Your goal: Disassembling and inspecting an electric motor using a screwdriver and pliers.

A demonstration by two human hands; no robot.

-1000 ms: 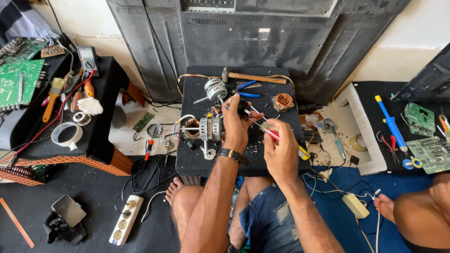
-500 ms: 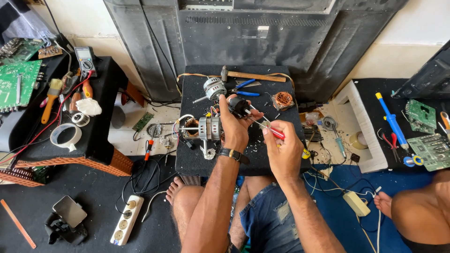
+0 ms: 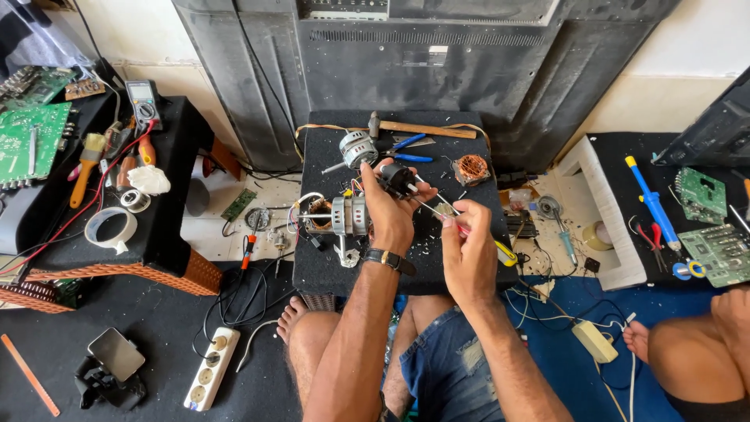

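Above the black textured mat [image 3: 328,270], our left hand [image 3: 388,211] clamps a small black cylindrical part [image 3: 397,179]; our right hand [image 3: 467,254] pinches a thin red-handled metal screwdriver [image 3: 437,212] shut.

Just one view here, a head-worn cam looking steeply down from above the person's own lap, facing forward toward the wall where a big dark panel [image 3: 437,70] leans. It sits fairly close over the small black worktop [image 3: 312,266], centred in frame, with both forearms coming up from the bottom edge, floor on either side.
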